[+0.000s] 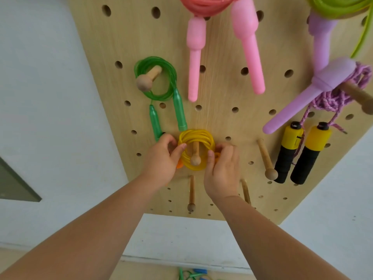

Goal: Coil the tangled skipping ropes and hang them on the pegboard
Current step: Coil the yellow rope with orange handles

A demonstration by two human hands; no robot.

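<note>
At the bottom edge, nearest the camera, a tangle of green and blue rope on the floor (193, 274) is glimpsed, apparently not yet coiled. Further out, the left hand (161, 160) and the right hand (222, 170) are raised to the pale wooden pegboard (222, 122). Between them the coiled translucent yellow skipping rope (195, 150) is looped around a knobbed wooden peg (195, 156). The coil is pinched at its left side by the left fingers (179, 148) and at its right side by the right fingers (211, 156); both hands are closed lightly on the rope. Orange handle parts (217, 156) are partly hidden behind the hands.

The step is judged to be seating the coil. It would be done well if every loop were pushed behind the peg's knob and against the board before the grip is released, with the handles let down gently so the coil is not pulled open.

Beyond, a green coiled rope with green handles (157, 77) hangs on another peg, a pink-handled rope (222, 47) above it, and purple-handled (323, 77) and yellow-and-black-handled ropes (302, 150) to the right. Empty pegs (266, 158) are seen near the hands.
</note>
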